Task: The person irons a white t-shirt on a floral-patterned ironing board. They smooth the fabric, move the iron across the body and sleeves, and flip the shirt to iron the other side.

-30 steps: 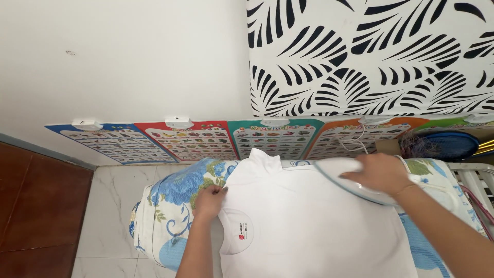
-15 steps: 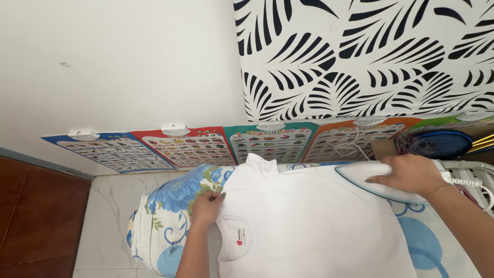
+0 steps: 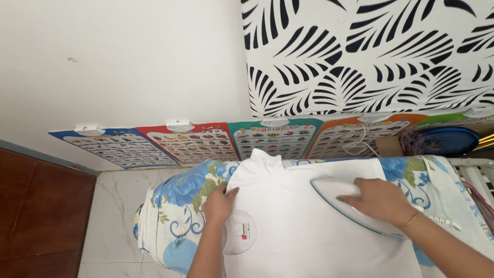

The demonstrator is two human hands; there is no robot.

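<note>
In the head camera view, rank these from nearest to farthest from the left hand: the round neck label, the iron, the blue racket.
Measured from the left hand:
1. Round neck label, just beside and below the hand on the white shirt.
2. Iron, across the shirt, under the right hand.
3. Blue racket, far right, against the wall.
</note>
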